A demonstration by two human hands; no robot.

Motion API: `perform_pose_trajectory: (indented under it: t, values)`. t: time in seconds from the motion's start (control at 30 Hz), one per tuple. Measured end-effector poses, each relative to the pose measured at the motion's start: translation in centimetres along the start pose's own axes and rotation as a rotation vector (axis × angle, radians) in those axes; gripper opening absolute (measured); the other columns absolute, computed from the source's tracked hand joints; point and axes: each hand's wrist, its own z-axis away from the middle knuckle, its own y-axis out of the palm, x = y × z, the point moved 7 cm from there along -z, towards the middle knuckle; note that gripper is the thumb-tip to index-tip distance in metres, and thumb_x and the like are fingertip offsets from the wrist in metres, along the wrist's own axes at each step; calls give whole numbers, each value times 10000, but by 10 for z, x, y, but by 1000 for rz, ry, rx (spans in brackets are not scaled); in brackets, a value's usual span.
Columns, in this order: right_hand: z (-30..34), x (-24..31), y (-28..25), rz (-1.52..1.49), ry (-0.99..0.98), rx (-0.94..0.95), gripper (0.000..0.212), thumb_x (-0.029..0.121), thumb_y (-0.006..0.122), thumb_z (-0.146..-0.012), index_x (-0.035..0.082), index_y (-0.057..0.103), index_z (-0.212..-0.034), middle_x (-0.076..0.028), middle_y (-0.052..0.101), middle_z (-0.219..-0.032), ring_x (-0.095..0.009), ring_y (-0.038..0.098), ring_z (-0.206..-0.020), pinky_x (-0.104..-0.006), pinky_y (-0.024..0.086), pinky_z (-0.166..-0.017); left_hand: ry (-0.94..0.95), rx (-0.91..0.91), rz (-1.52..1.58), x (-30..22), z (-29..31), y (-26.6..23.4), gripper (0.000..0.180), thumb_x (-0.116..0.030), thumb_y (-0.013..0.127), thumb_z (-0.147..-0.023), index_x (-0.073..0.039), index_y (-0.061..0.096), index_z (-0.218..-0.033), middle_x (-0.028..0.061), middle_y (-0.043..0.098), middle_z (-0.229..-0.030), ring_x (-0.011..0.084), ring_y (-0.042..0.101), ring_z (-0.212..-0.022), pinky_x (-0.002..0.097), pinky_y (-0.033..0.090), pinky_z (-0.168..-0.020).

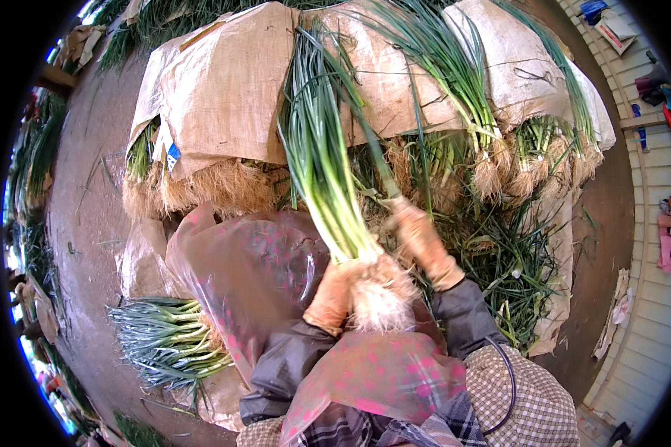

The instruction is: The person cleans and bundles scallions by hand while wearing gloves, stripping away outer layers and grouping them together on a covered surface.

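Observation:
Both of my hands wear orange-brown gloves with dark sleeves. My left hand (335, 294) is closed around the root end of a bunch of green onions (322, 164). Their pale roots (384, 294) hang toward my lap, and the long green leaves point away from me. Just right of the bunch, my right hand (423, 242) is closed on the lower end of a single green onion stalk (380, 171). That hand's fingertips are slightly blurred, and the stalk's root is hidden.
Beige woven sacking (227, 82) covers a rooted pile ahead, with a loose bunch (462, 82) on top. Leaf scraps (511, 253) lie to the right. Tied-looking green onions (168, 339) lie at the left. A pink-spotted plastic sheet (380, 372) covers my lap.

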Motion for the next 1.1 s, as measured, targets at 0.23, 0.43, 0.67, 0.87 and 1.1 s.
perform_pose_trajectory:
  t: [0.23, 0.43, 0.67, 0.87, 1.1]
  values:
    - [-63, 13, 50, 822, -533, 201, 529, 454, 386, -984, 37, 535, -1274, -233, 573, -1232, -326, 544, -1142, -513, 344, -1020, -319, 67, 236, 14, 6, 2, 391, -114, 620, -808, -10, 542, -1177, 81, 617, -980, 182, 613, -842, 320, 533, -740]
    - [-183, 30, 43, 1275, -251, -87, 1004, 764, 456, -798, 31, 272, -1458, -210, 250, -1525, -350, 220, -1422, -513, 175, -1140, 104, 356, 298, -75, 40, 25, 493, -199, 653, -715, -32, 499, -1153, 82, 541, -880, 208, 545, -840, 349, 465, -830]
    - [-100, -95, 58, -8, -4, 178, 218, 197, 566, -954, 33, 611, -1091, -13, 575, -852, -135, 527, -803, -288, 449, -763, 233, 257, 130, -68, 18, 19, 493, -194, 653, -692, -34, 501, -1133, 83, 542, -879, 210, 546, -862, 359, 455, -861]
    - [-34, -77, -27, -545, 202, 31, 381, 243, 656, -912, 18, 593, -1213, 22, 620, -1039, -105, 532, -936, -278, 404, -874, 20, 68, 302, -17, -7, 20, 438, -77, 624, -731, -50, 532, -1158, 101, 590, -1099, 237, 573, -1038, 370, 439, -1001]
    - [-35, -20, 18, -1007, 124, 156, 306, 196, 565, -962, 27, 578, -1216, -30, 648, -1061, -115, 596, -949, -290, 465, -881, -150, 68, 10, 32, -7, 21, 537, -89, 644, -726, -6, 496, -1235, 158, 629, -1083, 239, 628, -958, 357, 527, -857]
